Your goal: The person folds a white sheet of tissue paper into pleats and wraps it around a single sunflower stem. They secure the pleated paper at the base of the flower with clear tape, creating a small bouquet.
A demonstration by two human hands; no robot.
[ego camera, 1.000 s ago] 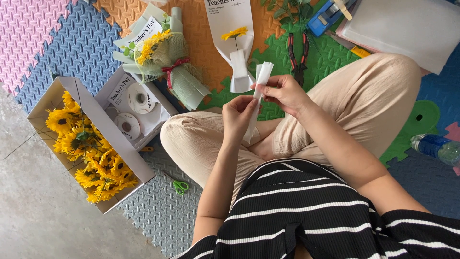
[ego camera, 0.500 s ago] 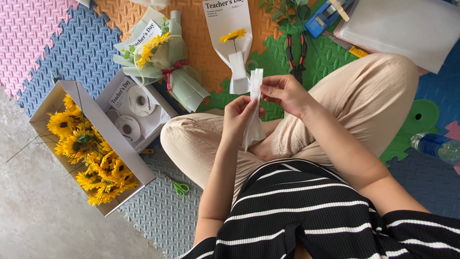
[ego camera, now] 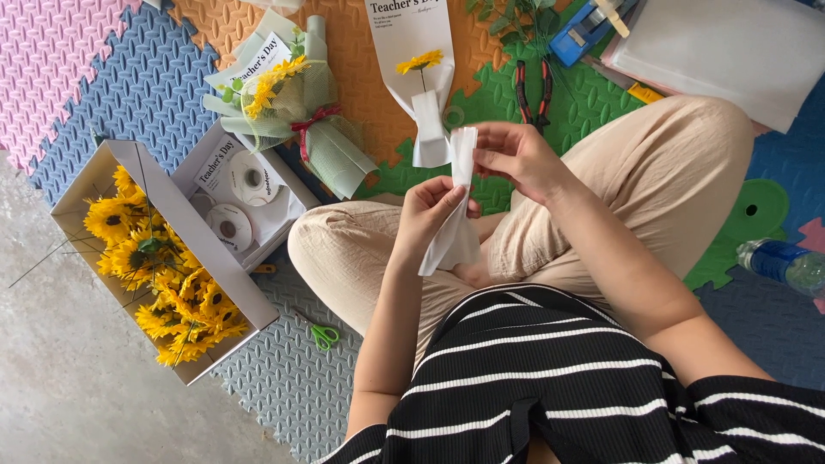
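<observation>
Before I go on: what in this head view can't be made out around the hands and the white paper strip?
- Left hand palm side: turned away, fingers wrapped round the white paper strip.
- Strip's lower end: merges with the trousers behind.
- Blue tool and white sheet: cut by the top edge.
- Water bottle: cut by the right edge.

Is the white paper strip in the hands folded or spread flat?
Folded: the white paper strip is doubled lengthwise, pinched by the right hand at top and the left hand midway.

The blue bottle (ego camera: 786, 265) is cut off at the right edge.
</observation>
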